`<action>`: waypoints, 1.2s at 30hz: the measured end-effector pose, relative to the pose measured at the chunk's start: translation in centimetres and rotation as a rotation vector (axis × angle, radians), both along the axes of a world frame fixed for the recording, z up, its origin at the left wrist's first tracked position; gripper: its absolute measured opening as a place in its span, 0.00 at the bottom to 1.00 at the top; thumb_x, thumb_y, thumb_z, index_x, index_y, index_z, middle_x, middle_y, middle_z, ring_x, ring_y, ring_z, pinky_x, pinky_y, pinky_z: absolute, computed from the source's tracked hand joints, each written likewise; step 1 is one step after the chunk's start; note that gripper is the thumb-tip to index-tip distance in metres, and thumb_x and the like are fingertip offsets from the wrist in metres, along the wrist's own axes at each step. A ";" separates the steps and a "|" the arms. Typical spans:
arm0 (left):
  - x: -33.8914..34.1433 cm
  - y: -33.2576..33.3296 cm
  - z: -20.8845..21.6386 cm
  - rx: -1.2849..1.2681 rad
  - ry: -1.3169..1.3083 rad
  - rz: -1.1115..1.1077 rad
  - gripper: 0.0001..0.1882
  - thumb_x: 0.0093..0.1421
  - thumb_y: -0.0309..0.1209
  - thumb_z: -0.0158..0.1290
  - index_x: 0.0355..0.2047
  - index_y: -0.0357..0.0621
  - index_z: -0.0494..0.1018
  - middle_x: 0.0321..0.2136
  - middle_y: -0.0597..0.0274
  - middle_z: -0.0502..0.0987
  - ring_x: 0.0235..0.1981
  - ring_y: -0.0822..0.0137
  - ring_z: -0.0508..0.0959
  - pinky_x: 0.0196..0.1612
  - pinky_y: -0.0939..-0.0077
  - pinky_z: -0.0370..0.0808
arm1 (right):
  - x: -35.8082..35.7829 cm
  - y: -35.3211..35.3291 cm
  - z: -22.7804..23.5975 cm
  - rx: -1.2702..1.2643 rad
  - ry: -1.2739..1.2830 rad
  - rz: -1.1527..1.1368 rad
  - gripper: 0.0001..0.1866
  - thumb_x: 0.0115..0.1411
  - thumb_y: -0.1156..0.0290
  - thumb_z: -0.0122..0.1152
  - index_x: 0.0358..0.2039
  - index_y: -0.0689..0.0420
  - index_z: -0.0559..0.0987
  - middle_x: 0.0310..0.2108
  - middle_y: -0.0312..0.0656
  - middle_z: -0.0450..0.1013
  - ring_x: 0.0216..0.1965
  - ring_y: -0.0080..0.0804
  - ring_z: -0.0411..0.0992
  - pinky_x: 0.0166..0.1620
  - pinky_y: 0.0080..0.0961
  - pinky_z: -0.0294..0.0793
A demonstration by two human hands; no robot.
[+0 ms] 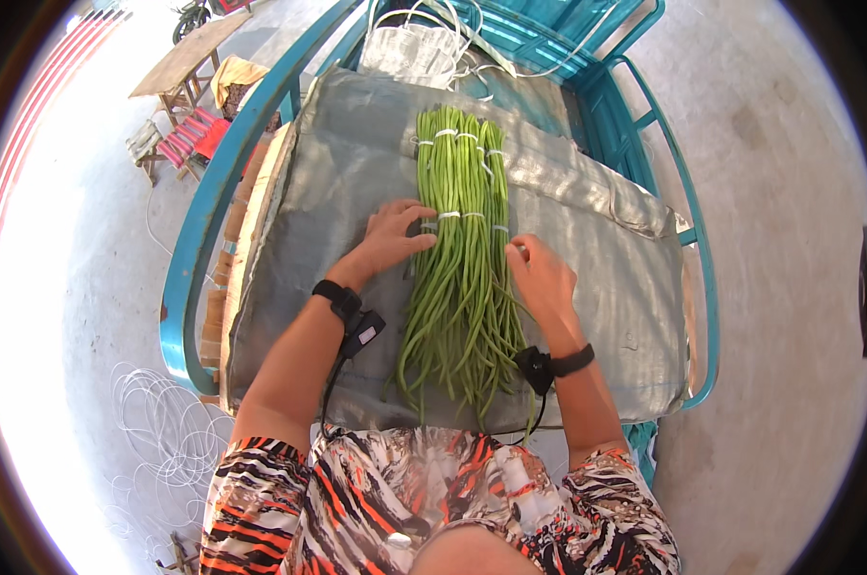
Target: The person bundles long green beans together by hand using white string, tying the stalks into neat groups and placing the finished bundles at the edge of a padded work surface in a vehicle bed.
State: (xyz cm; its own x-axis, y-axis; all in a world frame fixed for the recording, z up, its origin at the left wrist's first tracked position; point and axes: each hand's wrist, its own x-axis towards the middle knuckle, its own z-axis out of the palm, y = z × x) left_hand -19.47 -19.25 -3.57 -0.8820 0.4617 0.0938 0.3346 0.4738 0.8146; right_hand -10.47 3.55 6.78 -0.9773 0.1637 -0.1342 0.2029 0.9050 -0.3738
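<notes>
Stands over a large bundle of long, thin green beans [462,287], laid pointing away from the body on a wrinkled grey sheet [601,307] over the bed of a blue metal-framed cart [186,264]. Bound with narrow white ties [449,215] near the far end and midway, fanned out loosely at the near end. Has the left hand [393,236] at the left edge by the midway ties, with thumb and fingers spread apart. Has the right hand [543,280] at the right edge with fingers curled inward; cannot tell whether gripping anything. Wears a black wristband [574,360] on the right wrist. Beyond the sheet, tangled white straps [464,36]; on the floor at left, loose coils of white wire [170,414].
</notes>
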 end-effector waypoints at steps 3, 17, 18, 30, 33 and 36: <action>0.0 0.5 0.3 0.006 -0.002 -0.010 0.23 0.53 0.46 0.55 0.49 0.57 0.71 0.54 0.59 0.63 0.58 0.55 0.58 0.60 0.56 0.50 | -3.7 3.6 -4.2 0.088 0.295 0.004 0.19 0.57 0.56 0.55 0.43 0.56 0.74 0.31 0.44 0.74 0.29 0.38 0.73 0.36 0.33 0.70; 0.2 0.5 0.6 0.012 -0.032 -0.033 0.24 0.54 0.45 0.54 0.51 0.56 0.69 0.57 0.57 0.61 0.60 0.55 0.56 0.61 0.54 0.47 | -8.9 5.7 -6.3 -1.297 -0.144 -0.338 0.07 0.53 0.66 0.55 0.28 0.56 0.74 0.24 0.36 0.71 0.25 0.24 0.70 0.27 0.23 0.69; 0.3 0.3 0.5 0.011 -0.034 -0.028 0.24 0.54 0.45 0.54 0.51 0.56 0.69 0.56 0.58 0.61 0.60 0.55 0.56 0.61 0.54 0.47 | -8.6 5.5 -5.9 -1.428 -0.124 -0.303 0.09 0.55 0.65 0.54 0.33 0.57 0.73 0.28 0.39 0.74 0.26 0.27 0.71 0.29 0.26 0.71; 0.4 0.1 1.3 -0.001 -0.095 -0.043 0.23 0.56 0.45 0.52 0.51 0.56 0.69 0.57 0.58 0.60 0.61 0.55 0.54 0.61 0.54 0.46 | -7.6 3.5 -1.7 -1.546 0.139 -0.139 0.18 0.65 0.60 0.44 0.47 0.60 0.67 0.37 0.41 0.73 0.25 0.26 0.69 0.26 0.27 0.73; 0.5 0.0 1.4 -0.007 -0.104 -0.036 0.23 0.56 0.45 0.52 0.51 0.56 0.69 0.57 0.59 0.60 0.61 0.55 0.54 0.61 0.54 0.46 | -7.2 1.7 -0.3 -1.449 0.269 -0.099 0.18 0.66 0.59 0.44 0.46 0.60 0.67 0.38 0.42 0.72 0.24 0.25 0.69 0.24 0.24 0.73; 0.5 0.2 1.5 -0.009 -0.101 -0.036 0.23 0.56 0.44 0.52 0.51 0.56 0.69 0.57 0.60 0.61 0.61 0.55 0.55 0.61 0.55 0.47 | -7.3 0.6 -0.6 -1.286 0.317 -0.011 0.16 0.66 0.58 0.44 0.45 0.59 0.66 0.37 0.43 0.71 0.23 0.26 0.71 0.22 0.22 0.74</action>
State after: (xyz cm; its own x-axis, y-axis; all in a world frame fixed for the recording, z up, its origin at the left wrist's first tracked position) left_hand -18.96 -19.09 -2.11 -0.8694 0.4941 0.0011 0.2683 0.4702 0.8408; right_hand -17.77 4.11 6.19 -0.9944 0.1006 0.0338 -0.0468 -0.1291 -0.9905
